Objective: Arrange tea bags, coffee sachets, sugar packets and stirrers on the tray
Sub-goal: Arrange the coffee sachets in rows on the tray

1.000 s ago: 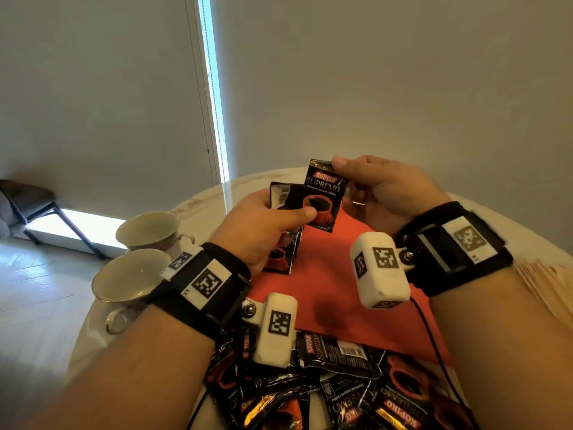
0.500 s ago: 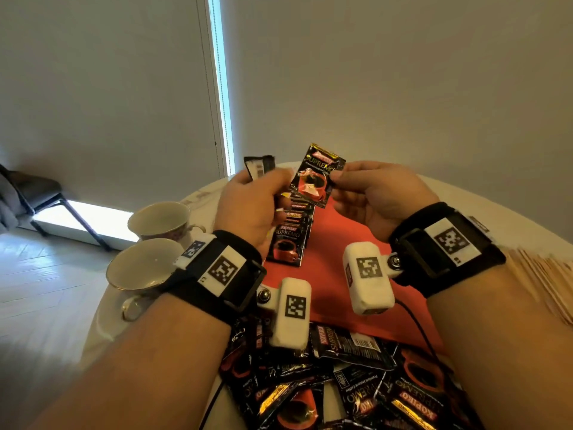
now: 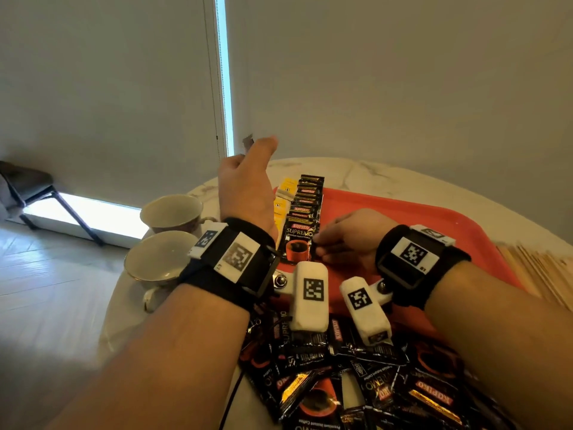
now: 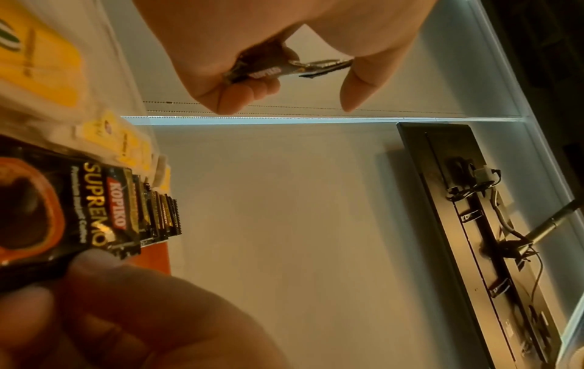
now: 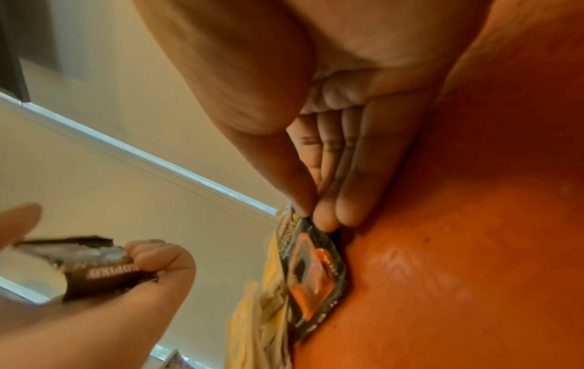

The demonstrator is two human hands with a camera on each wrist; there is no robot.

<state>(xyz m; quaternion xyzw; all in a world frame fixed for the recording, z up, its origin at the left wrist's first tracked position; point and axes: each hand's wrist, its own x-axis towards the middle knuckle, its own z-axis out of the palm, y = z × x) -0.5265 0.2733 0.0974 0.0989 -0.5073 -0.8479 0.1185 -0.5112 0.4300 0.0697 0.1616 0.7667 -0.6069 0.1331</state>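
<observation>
Lying in an overlapped row on the red tray (image 3: 434, 218), the black Kopiko Supremo coffee sachets (image 3: 305, 206) each show gold lettering and an orange cup, with yellow tea bags (image 3: 283, 197) tucked just beside them on the left hand's side. The right hand (image 3: 347, 237) is low over the tray, thumb and fingertips (image 5: 328, 219) pinching the edge of the nearest sachet (image 3: 297, 243) of that row, which lies flat on the tray. The left hand (image 3: 248, 187) is raised above and just left of the row, fingers curled round a few more sachets (image 4: 268, 71), thumb standing free. Below both wrists, nearer the person, a loose heap of sachets (image 3: 356, 377) spills over the tray's near edge. Wooden stirrers (image 3: 536, 274) lie to the right of the right wrist, and two teacups (image 3: 164, 240) sit left of the left wrist.
</observation>
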